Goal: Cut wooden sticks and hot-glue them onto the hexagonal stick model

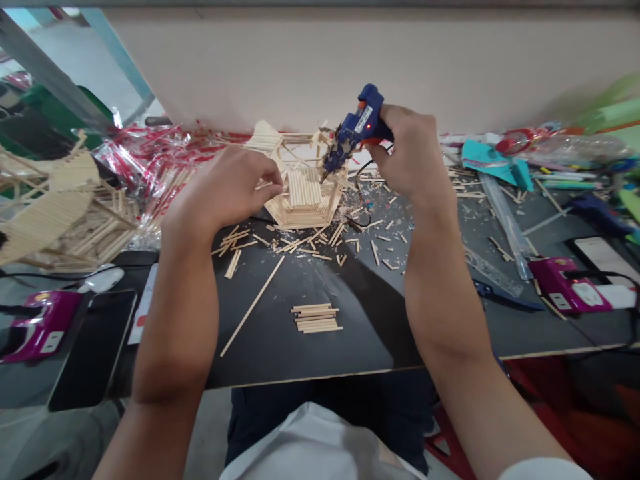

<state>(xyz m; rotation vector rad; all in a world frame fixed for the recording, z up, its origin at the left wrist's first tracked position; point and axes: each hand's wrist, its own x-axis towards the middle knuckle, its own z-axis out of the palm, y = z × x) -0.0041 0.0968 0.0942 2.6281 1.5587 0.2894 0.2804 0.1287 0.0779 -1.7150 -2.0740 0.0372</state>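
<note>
Gluing a stick model at the back of the desk (310,347).

I see my right hand (413,157) clamped round the glue gun (357,130), nozzle down on the stick model (300,190). My left hand (235,187) has its fingers pinched together on the model's near left edge. I judge the model light, stiff and brittle at its joints, best held by the thicker base rim. Loose sticks (316,319) lie nearer me.
</note>
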